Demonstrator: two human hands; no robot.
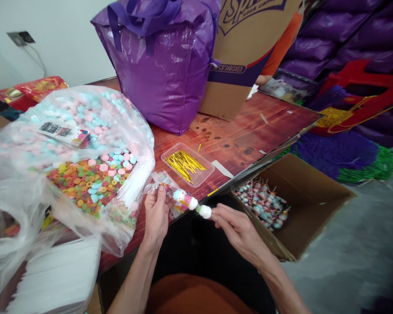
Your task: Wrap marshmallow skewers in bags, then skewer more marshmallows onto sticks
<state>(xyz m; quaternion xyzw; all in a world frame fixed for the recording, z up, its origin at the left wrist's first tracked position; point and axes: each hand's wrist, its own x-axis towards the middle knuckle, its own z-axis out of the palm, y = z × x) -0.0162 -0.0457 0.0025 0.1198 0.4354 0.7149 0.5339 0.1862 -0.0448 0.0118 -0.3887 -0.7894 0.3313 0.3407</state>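
Note:
A candy skewer (204,212) with white, pink, yellow and green pieces lies slantwise between my two hands, over the table's front edge. My right hand (237,229) pinches its lower end, by the white pieces. My left hand (156,213) has thumb and fingers closed on a clear printed plastic bag (169,188) around the skewer's upper part. Just beyond, on the tabletop, more flat printed bags (165,178) lie partly hidden behind my left hand. Gold twist ties (184,163) fill a clear shallow tray (208,171) behind the skewer.
Left of me are a large clear bag (118,102) of pastel and ring candies, and a white stack (57,277). A purple tote (163,78) and a carton (225,96) stand behind. An open box (314,209) of wrapped skewers sits right, below the table (245,135). Another person's orange sleeve (283,41) shows behind the carton.

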